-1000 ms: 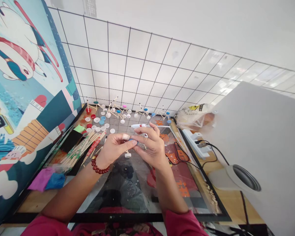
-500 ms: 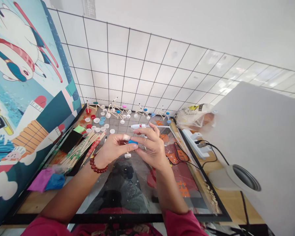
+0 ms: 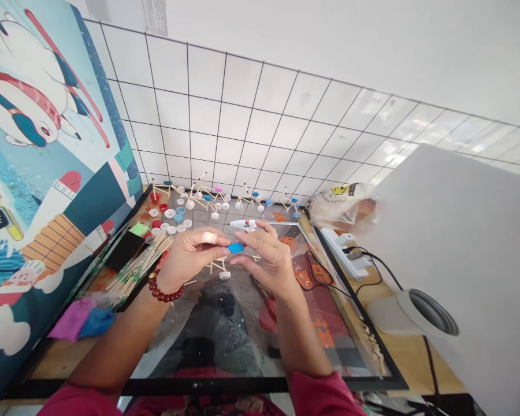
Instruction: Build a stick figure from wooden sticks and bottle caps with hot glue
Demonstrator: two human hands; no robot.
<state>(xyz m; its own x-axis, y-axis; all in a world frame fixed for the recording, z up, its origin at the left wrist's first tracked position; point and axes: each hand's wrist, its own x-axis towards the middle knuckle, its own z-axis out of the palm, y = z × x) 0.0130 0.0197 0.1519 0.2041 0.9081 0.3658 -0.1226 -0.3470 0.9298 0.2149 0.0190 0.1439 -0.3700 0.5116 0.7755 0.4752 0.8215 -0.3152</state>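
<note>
Between the fingertips of my left hand (image 3: 193, 254), which wears a bandage on one finger and a beaded bracelet, is a small flat blue disc (image 3: 235, 248), pinched at its left edge. My right hand (image 3: 266, 257) is close on the other side, thumb and fingers apart around the disc; its index finger is at or near the upper edge. Just below the hands, a small stick frame (image 3: 218, 267) with a white bottle cap (image 3: 225, 275) at its end stands on the glass, partly covered. Beyond the right hand lies a white glue gun (image 3: 242, 225).
Several stick-and-cap figures (image 3: 242, 203) line the back edge. Loose caps (image 3: 169, 214) lie at back left, near bundled sticks (image 3: 143, 263) and pink and blue packets (image 3: 71, 316). On the right are a power strip (image 3: 344, 254), a black cable (image 3: 318, 271) and a plastic bag (image 3: 342, 205).
The right thumb and fingers have spread away from the blue disc, which now shows more fully. My left hand has shifted slightly left and turned, still pinching it.
</note>
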